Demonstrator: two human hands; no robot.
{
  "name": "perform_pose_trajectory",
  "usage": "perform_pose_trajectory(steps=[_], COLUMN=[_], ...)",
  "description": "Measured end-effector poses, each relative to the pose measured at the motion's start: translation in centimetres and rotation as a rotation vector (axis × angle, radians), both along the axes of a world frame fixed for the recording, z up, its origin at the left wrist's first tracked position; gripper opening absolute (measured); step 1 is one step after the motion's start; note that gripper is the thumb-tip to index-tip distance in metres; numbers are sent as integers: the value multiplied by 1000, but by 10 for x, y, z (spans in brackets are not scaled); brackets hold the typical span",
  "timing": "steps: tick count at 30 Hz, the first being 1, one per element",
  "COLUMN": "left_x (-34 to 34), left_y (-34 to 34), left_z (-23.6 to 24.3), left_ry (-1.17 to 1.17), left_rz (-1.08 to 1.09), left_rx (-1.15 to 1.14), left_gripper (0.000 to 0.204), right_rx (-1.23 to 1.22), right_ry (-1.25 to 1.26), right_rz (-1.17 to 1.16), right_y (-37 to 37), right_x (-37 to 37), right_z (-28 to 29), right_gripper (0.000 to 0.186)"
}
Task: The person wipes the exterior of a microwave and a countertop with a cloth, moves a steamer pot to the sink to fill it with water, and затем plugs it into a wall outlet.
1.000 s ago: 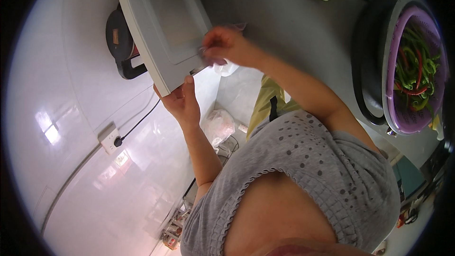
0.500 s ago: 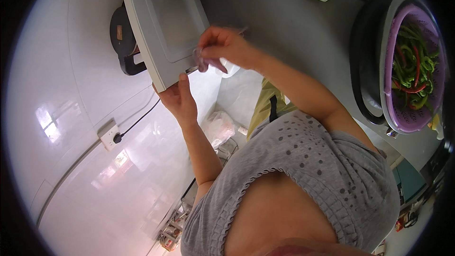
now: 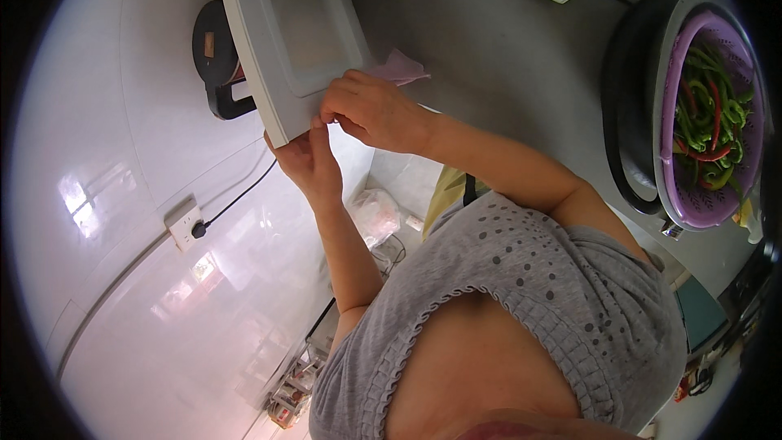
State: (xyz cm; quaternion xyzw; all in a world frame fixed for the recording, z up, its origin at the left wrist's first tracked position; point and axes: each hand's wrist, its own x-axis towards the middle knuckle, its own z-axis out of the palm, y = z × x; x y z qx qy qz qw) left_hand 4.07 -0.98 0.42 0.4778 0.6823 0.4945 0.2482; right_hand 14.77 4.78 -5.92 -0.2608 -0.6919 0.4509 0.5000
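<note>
Grey short-sleeved top (image 3: 595, 301) is being worn; darker dots (image 3: 520, 259) are covering its right side. Ruffled trim (image 3: 422, 322) is edging the wide neckline (image 3: 533, 327). Yellow-green cloth (image 3: 444, 197) with a dark strip (image 3: 470, 188) is showing beyond.

A glossy white wall (image 3: 163, 301) gleams at left beside a smooth, low-sheen pale panel (image 3: 322, 20), with a matt grey countertop (image 3: 489, 41) and smooth purple plastic basket (image 3: 691, 208) at right.

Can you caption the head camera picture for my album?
Left hand and right hand at the edge of a pale panel, peppers in a purple basket.
</note>
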Motion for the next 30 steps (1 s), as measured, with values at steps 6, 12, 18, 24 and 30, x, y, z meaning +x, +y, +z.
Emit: perform_pose_trajectory(steps=[6, 12, 18, 24, 30], left_x=[4, -4, -4, 1, -1], left_y=[0, -1, -2, 0, 0], left_z=[-2, -4, -5, -3, -3], left_ry=[-61, 14, 12, 1, 25], left_rz=[0, 26, 23, 37, 68], left_rx=[17, 5, 16, 6, 12], left_gripper=[48, 49, 48, 51, 46], right_rx=[-27, -395, -807, -190, -200], right_ry=[-38, 114, 285, -2, 62], right_rz=[9, 48, 198, -2, -28], right_y=[2, 19, 22, -5, -10], right_x=[14, 44, 54, 9, -3], right_z=[9, -10, -33, -60, -69], right_gripper=[17, 16, 8, 11, 10])
